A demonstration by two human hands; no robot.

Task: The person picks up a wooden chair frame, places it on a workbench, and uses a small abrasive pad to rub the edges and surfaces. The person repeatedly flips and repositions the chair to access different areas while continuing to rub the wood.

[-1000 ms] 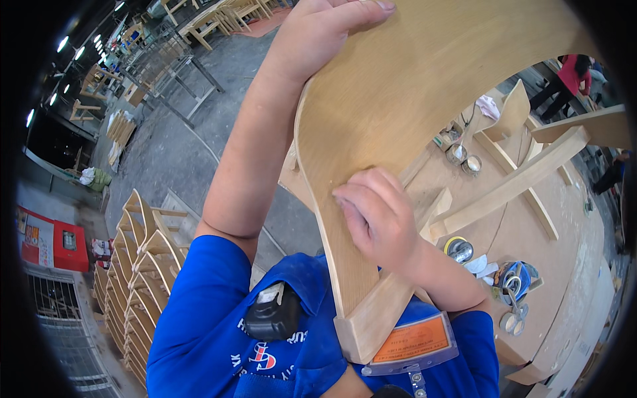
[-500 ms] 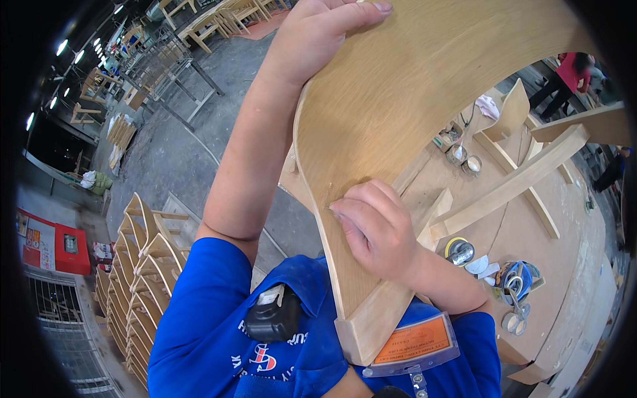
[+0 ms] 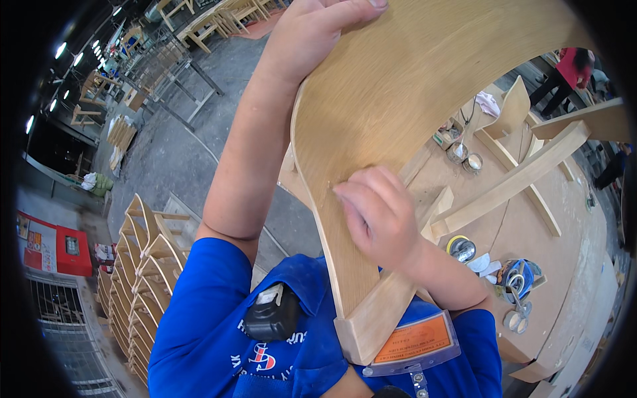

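Observation:
A broad curved panel of pale wood (image 3: pixel 398 86) stands tilted in front of me, joined to wooden chair-like framing with a block-shaped corner (image 3: pixel 368 325) against my shirt. At the top of the view my left hand (image 3: pixel 318 30) grips the panel's upper left edge, thumb on the face; its other fingers are mostly hidden. My right hand (image 3: pixel 385 215) is curled over the lower part of the panel, thumb and fingertips pinched together near a small pale mark close to the left edge. Whatever those fingers hold is too small or hidden to make out.
On the brown-covered worktable (image 3: pixel 491 219) are a round sander-like tool (image 3: pixel 460 248), a container of tools and tape (image 3: pixel 519 278), open tins (image 3: pixel 472 163) and wooden parts. Stacked curved wooden frames (image 3: pixel 142 278) stand at left. A person in red (image 3: pixel 564 76) is at far right.
My right hand has shifted slightly upward on the panel and looks a little blurred. My left hand keeps its hold, and the panel has barely moved.

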